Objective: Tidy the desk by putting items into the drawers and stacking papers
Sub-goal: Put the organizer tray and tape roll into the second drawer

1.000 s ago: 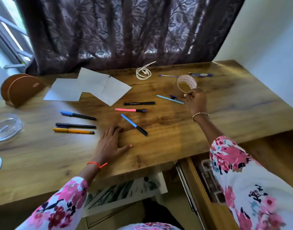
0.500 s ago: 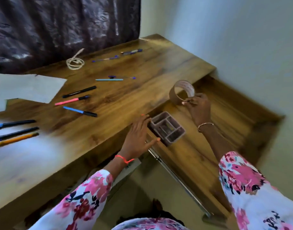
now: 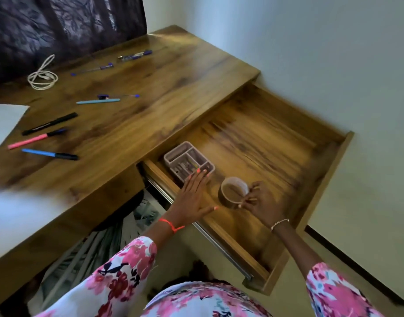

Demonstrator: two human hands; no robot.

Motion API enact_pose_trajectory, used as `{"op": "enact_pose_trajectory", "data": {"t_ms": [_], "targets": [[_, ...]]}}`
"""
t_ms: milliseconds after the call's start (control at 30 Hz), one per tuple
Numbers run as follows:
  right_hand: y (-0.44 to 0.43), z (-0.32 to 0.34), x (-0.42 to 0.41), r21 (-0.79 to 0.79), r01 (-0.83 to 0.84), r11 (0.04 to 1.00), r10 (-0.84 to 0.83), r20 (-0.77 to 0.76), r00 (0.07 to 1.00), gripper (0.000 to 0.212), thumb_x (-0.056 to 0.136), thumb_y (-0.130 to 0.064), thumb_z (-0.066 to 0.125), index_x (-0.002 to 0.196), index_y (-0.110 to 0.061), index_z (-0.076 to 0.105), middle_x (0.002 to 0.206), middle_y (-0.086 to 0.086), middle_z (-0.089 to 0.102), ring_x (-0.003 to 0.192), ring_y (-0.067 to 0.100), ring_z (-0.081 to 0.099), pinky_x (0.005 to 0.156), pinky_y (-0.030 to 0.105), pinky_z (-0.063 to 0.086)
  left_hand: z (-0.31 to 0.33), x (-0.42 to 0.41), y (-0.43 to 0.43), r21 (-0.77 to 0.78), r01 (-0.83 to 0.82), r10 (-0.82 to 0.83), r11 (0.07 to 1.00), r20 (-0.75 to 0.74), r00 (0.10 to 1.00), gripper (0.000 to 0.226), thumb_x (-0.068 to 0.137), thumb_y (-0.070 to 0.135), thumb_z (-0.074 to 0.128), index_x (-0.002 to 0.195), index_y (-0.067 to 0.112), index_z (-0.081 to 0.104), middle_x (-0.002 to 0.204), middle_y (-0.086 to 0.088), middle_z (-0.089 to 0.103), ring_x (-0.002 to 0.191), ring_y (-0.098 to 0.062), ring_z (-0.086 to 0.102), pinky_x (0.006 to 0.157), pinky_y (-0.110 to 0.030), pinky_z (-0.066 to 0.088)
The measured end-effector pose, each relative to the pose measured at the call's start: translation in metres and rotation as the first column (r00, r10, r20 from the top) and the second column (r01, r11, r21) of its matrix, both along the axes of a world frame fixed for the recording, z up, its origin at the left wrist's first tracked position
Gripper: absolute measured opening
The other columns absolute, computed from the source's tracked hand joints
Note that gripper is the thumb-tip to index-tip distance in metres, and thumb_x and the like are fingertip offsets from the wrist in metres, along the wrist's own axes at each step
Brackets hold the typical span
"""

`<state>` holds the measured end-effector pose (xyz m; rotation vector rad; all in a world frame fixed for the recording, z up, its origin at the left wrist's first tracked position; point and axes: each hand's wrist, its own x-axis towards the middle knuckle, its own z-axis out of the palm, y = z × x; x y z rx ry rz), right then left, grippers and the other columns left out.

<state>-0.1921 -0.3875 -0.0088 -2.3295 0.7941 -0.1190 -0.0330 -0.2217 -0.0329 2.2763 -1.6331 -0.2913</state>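
One tape roll (image 3: pixel 234 192) is pinched by its rim in the right hand (image 3: pixel 258 202), whose fingers are curled round it. It is held low over the floor of the open drawer (image 3: pixel 287 145), probably so that it can be set down there; whether it already touches the wood cannot be told. The left hand (image 3: pixel 191 197) is laid flat, fingers straight and spread, holding nothing, just beside the roll. Its fingertips are placed at the near corner of the one divided tray (image 3: pixel 188 160), apparently to steady the tray or the drawer while the roll is lowered. The tray is kept in the drawer's corner beyond the left hand, so that bare floor is left in front of the right hand for larger things. Small items are seen in its compartments, too blurred to count. On the worktop (image 3: pixel 173 72), well beyond and to the left of the left hand, things are left to be tidied. About seven pens are counted: a black marker (image 3: pixel 50 123), a pink pen (image 3: pixel 36 138), a blue pen (image 3: pixel 50 154), a pale blue pen (image 3: pixel 98 101) and some three purple ones farther off, less clearly. One coiled cable (image 3: pixel 42 76) and one sheet of paper (image 3: pixel 4 122) are also seen.
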Motion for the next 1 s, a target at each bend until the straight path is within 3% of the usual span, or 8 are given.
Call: {"op": "enact_pose_trajectory", "data": {"t_ms": [33,167,367,467,567,800,933,1000], "targets": [[0.001,-0.005,-0.002,0.015,-0.035,0.999,0.036,-0.031,0.999,0.014,0.067,-0.005,0.078,0.08,-0.002,0.073,0.108,0.002,0.04,0.095,0.016,0.053,0.084,0.029,0.052,-0.002,-0.001,0.0,0.025,-0.002,0.001,1.0,0.024,1.0,0.092,0.081,0.071,0.026,0.147,0.011,0.003,0.156,-0.009,0.0,0.142,-0.016,-0.013,0.115,-0.033,-0.011],[0.0,-0.018,-0.002,0.055,-0.116,0.992,0.121,-0.106,0.987,0.016,0.068,-0.006,0.077,0.083,-0.002,0.073,0.11,-0.001,0.036,0.098,0.021,0.057,0.083,0.017,0.046,-0.009,-0.003,-0.004,0.092,-0.058,0.053,0.994,0.057,0.997,0.102,0.076,0.079,0.011,0.147,0.007,0.002,0.156,-0.011,-0.003,0.144,-0.02,-0.01,0.118,-0.039,-0.002],[0.0,-0.029,0.002,0.102,-0.2,0.974,0.217,-0.192,0.957,0.018,0.071,-0.005,0.074,0.086,0.004,0.069,0.117,0.01,0.039,0.102,0.026,0.054,0.087,0.033,0.051,-0.007,-0.005,-0.004,0.121,-0.082,0.074,0.989,0.071,0.995,0.099,0.078,0.076,0.018,0.148,0.008,0.0,0.156,-0.01,-0.005,0.143,-0.02,-0.012,0.116,-0.035,-0.009],[-0.003,-0.03,0.006,0.107,-0.24,0.965,0.259,-0.232,0.938,0.019,0.076,-0.009,0.07,0.093,0.0,0.065,0.108,0.006,0.037,0.106,0.03,0.051,0.09,0.034,0.046,-0.005,-0.006,-0.002,0.137,-0.095,0.084,0.986,0.08,0.993,0.099,0.077,0.076,0.014,0.147,0.008,-0.002,0.156,-0.011,-0.006,0.143,-0.021,-0.013,0.114,-0.034,-0.012],[-0.008,-0.024,0.013,0.161,-0.266,0.95,0.298,-0.22,0.929,0.026,0.07,-0.016,0.076,0.093,-0.007,0.066,0.117,-0.001,0.031,0.11,0.02,0.046,0.093,0.029,0.047,-0.005,-0.007,0.001,0.139,-0.118,0.105,0.983,0.099,0.99,0.103,0.073,0.08,0.005,0.147,0.007,0.0,0.156,-0.012,-0.003,0.143,-0.021,-0.012,0.114,-0.035,-0.014],[0.004,0.0,0.067,0.225,-0.017,0.974,0.025,-0.034,0.999,0.052,0.08,-0.028,0.069,0.124,-0.006,0.051,0.124,0.007,0.052,0.11,0.019,0.052,0.082,0.021,0.039,-0.004,-0.011,0.01,0.142,-0.276,0.267,0.951,0.081,0.96,0.114,0.066,0.085,0.0,0.146,0.004,-0.002,0.155,-0.013,-0.009,0.14,-0.023,-0.02,0.111,-0.037,-0.018],[0.019,0.005,0.096,0.29,0.084,0.953,-0.098,0.036,0.994,0.04,0.088,-0.022,0.06,0.122,-0.003,0.051,0.097,0.001,0.053,0.091,0.009,0.049,0.07,0.012,0.039,-0.005,-0.009,0.017,0.167,-0.341,0.34,0.925,0.033,0.94,0.116,0.063,0.087,0.002,0.145,0.006,-0.012,0.154,-0.01,-0.018,0.139,-0.021,-0.025,0.111,-0.036,-0.019],[0.022,0.003,0.11,0.303,0.142,0.942,-0.164,0.049,0.985,0.029,0.089,-0.018,0.058,0.113,-0.003,0.058,0.093,0.002,0.057,0.086,0.012,0.052,0.071,0.018,0.041,-0.005,-0.006,0.021,0.174,-0.351,0.353,0.92,0.021,0.935,0.115,0.065,0.086,0.006,0.145,0.005,-0.012,0.154,-0.01,-0.019,0.138,-0.021,-0.026,0.111,-0.035,-0.019]]}}
